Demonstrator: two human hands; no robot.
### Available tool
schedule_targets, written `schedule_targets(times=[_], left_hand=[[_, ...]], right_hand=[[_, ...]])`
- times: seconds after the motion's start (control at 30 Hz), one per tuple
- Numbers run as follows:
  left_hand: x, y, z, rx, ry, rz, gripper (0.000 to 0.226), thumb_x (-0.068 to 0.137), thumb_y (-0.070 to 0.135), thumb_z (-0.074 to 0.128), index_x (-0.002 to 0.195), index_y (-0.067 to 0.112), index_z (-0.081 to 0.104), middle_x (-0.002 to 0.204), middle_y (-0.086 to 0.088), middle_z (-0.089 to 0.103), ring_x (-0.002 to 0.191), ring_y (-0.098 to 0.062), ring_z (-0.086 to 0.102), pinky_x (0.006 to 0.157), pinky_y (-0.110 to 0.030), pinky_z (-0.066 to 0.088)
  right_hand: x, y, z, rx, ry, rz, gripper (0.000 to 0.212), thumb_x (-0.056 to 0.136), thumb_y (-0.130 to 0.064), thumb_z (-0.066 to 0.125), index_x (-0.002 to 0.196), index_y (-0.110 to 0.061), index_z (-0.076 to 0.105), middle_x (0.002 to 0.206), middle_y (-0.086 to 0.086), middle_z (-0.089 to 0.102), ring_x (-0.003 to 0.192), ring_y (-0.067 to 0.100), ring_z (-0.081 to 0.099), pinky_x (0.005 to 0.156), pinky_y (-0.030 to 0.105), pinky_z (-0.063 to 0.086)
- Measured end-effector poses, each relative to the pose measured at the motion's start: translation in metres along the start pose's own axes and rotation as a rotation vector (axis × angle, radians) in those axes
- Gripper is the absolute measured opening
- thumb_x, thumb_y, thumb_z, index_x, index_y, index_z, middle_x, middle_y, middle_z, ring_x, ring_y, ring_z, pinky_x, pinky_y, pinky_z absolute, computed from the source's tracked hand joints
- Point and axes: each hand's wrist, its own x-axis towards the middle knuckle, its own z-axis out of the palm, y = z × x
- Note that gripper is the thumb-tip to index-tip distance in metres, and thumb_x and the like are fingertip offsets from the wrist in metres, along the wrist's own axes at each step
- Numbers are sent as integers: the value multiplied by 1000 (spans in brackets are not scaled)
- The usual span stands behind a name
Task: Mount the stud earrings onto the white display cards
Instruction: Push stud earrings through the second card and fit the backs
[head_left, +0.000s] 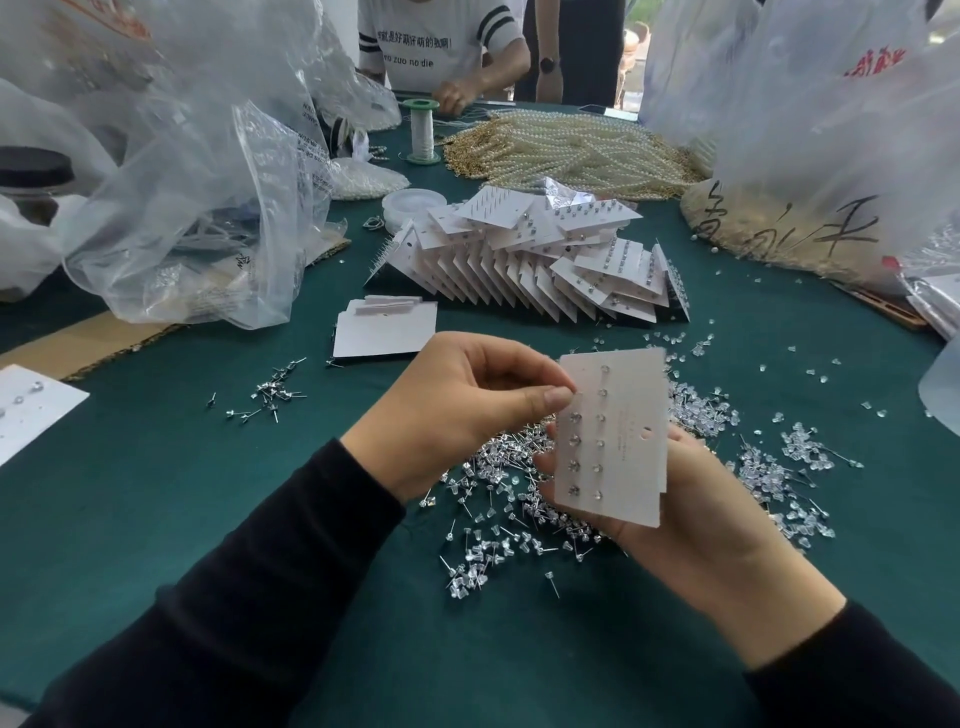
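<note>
A heap of pearl strands (571, 150) lies along the table's (156, 493) far edge, 1 green thread spool (422, 130) just left of it; crumpled clear bags (197, 208) crowd the left edge.

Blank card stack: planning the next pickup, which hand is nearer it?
Left. The left hand is just in front of the blank card stack; the right hand is farther right, holding the studded card.

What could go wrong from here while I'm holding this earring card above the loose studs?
1. The card is held in the air, the right hand behind it and the left hand pinching its left edge. Pressing there may bend it or loosen the mounted studs.
2. The loose studs lie beneath the hands, posts sticking out. A dropped one would likely vanish among them, and a lowered hand could get pricked.
</note>
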Motion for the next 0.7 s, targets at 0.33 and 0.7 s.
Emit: schedule_targets(times=[0.33, 0.7], left_hand=[[1, -4, 5, 146, 72, -24, 6, 74, 13, 70, 72, 7, 70, 51, 7, 63, 49, -3, 55, 47, -14, 43], [-1, 0, -6, -20, -79, -304, 30, 61, 28, 67, 73, -1, 71, 70, -9, 68, 60, -13, 63, 57, -22, 53]], right_hand=[[-3, 5, 7, -479, 200, -405, 14, 80, -8, 66, 85, -18, 74, 75, 6, 71, 68, 17, 68, 61, 29, 56], [3, 14, 2, -1375, 419, -962, 15, 81, -6, 67, 95, -3, 71, 89, 6, 61, 77, 10, 54, 74, 4, 39]])
